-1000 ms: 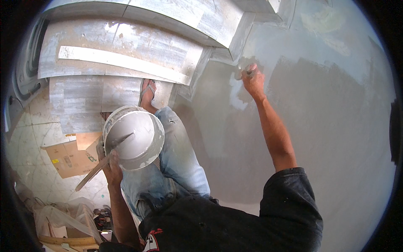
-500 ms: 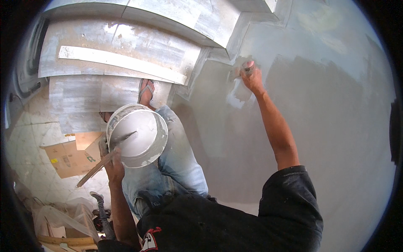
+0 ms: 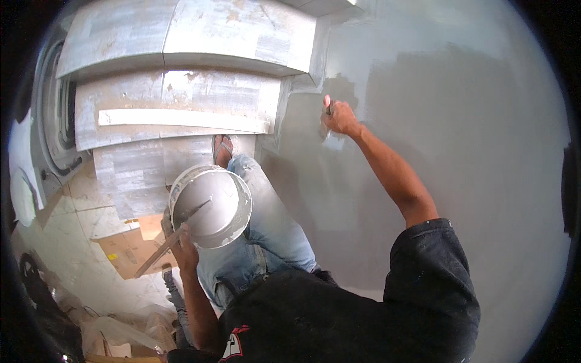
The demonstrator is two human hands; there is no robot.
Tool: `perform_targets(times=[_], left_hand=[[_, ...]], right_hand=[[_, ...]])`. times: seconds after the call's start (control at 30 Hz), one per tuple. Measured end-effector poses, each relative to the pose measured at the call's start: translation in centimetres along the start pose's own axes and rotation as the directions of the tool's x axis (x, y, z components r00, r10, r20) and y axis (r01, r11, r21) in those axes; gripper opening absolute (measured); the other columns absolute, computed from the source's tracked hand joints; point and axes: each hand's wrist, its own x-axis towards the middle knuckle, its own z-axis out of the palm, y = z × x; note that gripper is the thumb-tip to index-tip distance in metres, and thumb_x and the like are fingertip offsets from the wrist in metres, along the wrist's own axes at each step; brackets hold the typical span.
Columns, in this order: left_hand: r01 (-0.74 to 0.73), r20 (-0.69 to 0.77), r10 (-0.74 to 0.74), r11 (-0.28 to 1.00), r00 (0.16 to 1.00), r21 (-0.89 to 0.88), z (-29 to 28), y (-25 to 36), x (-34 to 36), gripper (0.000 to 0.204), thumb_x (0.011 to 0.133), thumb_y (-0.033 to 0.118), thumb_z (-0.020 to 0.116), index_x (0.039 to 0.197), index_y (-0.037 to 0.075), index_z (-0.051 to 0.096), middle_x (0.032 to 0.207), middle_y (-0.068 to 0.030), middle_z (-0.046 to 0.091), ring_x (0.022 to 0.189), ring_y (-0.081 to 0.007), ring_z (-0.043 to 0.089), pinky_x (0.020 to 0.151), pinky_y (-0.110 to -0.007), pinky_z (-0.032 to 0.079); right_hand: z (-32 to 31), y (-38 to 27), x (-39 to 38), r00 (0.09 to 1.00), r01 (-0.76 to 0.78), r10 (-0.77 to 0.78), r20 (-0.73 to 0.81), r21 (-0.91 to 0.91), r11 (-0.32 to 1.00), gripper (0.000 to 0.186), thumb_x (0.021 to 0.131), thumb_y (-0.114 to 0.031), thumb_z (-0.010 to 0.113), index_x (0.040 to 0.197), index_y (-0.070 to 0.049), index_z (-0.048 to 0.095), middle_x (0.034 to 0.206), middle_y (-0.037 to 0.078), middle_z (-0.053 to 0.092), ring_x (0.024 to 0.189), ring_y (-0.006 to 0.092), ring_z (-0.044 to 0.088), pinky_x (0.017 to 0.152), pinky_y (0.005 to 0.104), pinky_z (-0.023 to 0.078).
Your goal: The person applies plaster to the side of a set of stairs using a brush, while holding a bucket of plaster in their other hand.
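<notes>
My right hand (image 3: 341, 118) is closed around a putty knife (image 3: 327, 134), largely hidden by the fingers, its blade against the grey wall (image 3: 436, 157) beside the stair edge. Wet, darker smears surround the blade. Low on the left, my left hand (image 3: 183, 248) is closed on a wooden stick (image 3: 158, 256) at the side of a white bucket (image 3: 244, 219). The stick's far end rests in white paste (image 3: 212, 187) inside. The bucket sits tilted by my thigh, its rim coated with dried paste.
Tiled stairs (image 3: 218, 91) climb ahead, with a long white strip (image 3: 181, 118) lying on one step. My sandaled foot (image 3: 223, 151) stands on a lower step. Cardboard (image 3: 130, 251) lies on the floor at left, near plastic sheeting (image 3: 118, 333). Another person's leg (image 3: 175, 299) shows below.
My right hand has moved slightly left and down along the wall with the putty knife. The view has shifted, so stairs and bucket appear lower and farther right. Both grips stay closed.
</notes>
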Motion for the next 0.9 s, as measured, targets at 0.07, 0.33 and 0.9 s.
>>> perform_targets(times=[0.07,0.33,0.9], left_hand=[[-0.011,0.003,0.011,0.998,1.000,0.056,0.4,1.3,-1.0,0.053,0.094,0.021,0.052,0.139,-0.003,0.038,0.129,-0.0191,0.048,0.120,-0.0300,0.045,0.104,-0.042,0.035],[0.054,-0.060,-0.060,0.995,0.996,-0.089,3.1,4.4,-4.1,0.050,0.095,0.027,0.049,0.134,-0.004,0.044,0.125,-0.0170,0.054,0.116,-0.0261,0.050,0.103,-0.040,0.036],[-0.054,0.041,0.044,0.358,0.998,0.932,-14.0,-12.2,6.8,0.041,0.094,0.024,0.053,0.130,0.004,0.055,0.123,-0.0243,0.058,0.105,-0.0385,0.060,0.087,-0.045,0.048]], right_hand=[[-2.0,0.4,1.1,0.992,0.029,-0.027,-0.126,0.012,1.000,0.034,0.098,-0.031,0.044,0.105,0.000,0.059,0.099,0.024,0.066,0.096,0.0471,0.061,0.087,0.0506,0.049],[-3.1,0.1,-1.6,0.997,0.010,-0.010,0.077,0.002,1.000,0.033,0.099,-0.024,0.042,0.112,0.000,0.059,0.092,0.029,0.064,0.090,0.0442,0.063,0.085,0.0490,0.051],[-0.9,1.3,-9.1,0.947,0.286,-0.302,-0.113,-0.135,0.949,0.025,0.090,-0.010,0.050,0.109,0.000,0.064,0.088,0.026,0.067,0.086,0.0358,0.067,0.077,0.0441,0.053]])
